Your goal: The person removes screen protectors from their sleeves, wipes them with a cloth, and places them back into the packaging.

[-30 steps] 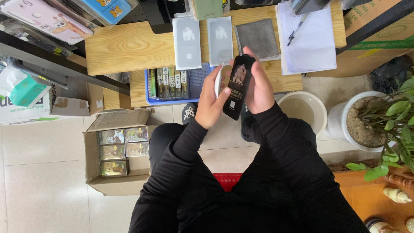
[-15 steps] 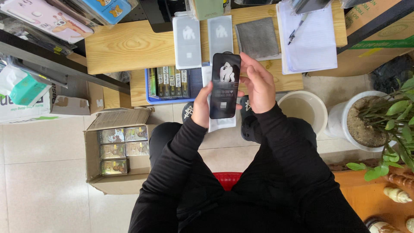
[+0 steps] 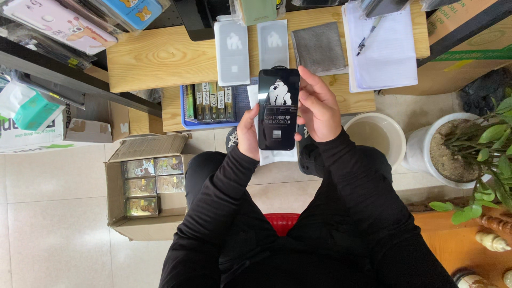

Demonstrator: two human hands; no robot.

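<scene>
Above the lap, upright: black pack (image 3: 278, 109), pinched along both long sides. Left hand (image 3: 248, 132) gripping the left edge, fingers tucked behind and hidden; right hand (image 3: 318, 106) curled on the right edge, fingertips (image 3: 300, 72) reaching the top corner. White sleeve (image 3: 277, 156) peeking out beneath, mostly covered. Just beyond, wooden table (image 3: 160, 58) edge; open floor left, by the box (image 3: 143, 184).
</scene>
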